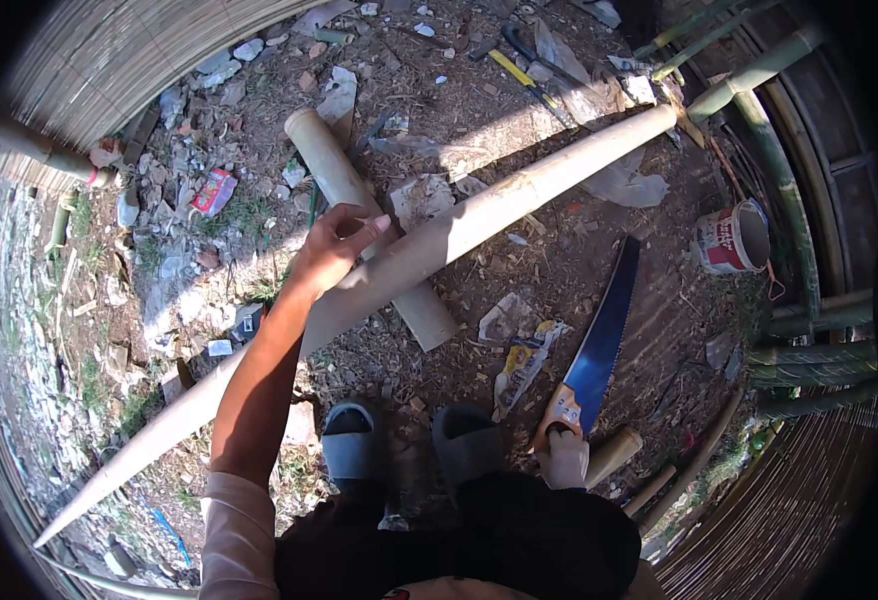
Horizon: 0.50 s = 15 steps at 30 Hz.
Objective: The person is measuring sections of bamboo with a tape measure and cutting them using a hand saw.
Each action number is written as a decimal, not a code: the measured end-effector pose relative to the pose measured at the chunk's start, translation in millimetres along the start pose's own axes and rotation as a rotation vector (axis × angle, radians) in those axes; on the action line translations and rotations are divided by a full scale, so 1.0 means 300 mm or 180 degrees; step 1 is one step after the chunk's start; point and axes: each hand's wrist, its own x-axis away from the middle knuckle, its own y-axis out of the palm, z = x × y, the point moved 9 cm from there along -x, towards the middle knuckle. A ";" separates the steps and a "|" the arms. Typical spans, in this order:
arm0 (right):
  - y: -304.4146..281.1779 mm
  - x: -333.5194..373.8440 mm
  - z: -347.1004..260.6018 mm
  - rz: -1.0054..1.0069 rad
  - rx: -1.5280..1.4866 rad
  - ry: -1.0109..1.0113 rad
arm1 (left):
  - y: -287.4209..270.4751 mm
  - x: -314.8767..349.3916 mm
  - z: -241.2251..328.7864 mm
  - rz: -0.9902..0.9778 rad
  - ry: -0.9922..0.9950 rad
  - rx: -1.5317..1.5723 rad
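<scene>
Found one long bamboo pole (514, 197) slanting from lower left to upper right across one shorter bamboo piece (425, 312), one blue-bladed handsaw (599, 345) pointing forward and slightly right, two grey slippers (352, 452), the right hand (565, 462) clasped round the handsaw, the left hand (332, 252) unclenched, seemingly empty, over the bamboo

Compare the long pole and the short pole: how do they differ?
The long pole spans much of the view; the short pole covers only a fraction of that. The long pole lies on top; the short pole crosses beneath it. Both are pale and round.
</scene>
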 end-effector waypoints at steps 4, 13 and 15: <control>0.054 0.002 0.007 -0.0364 0.0106 0.0157 | -0.365 0.024 -0.116 0.1014 0.0270 -0.0480; 0.124 -0.018 0.017 -0.0702 0.0690 -0.0111 | -0.474 0.120 -0.381 0.0810 -0.0384 -0.1767; 0.119 -0.020 0.014 -0.0553 0.0829 -0.0233 | -0.519 0.123 -0.413 0.0891 -0.0620 -0.2172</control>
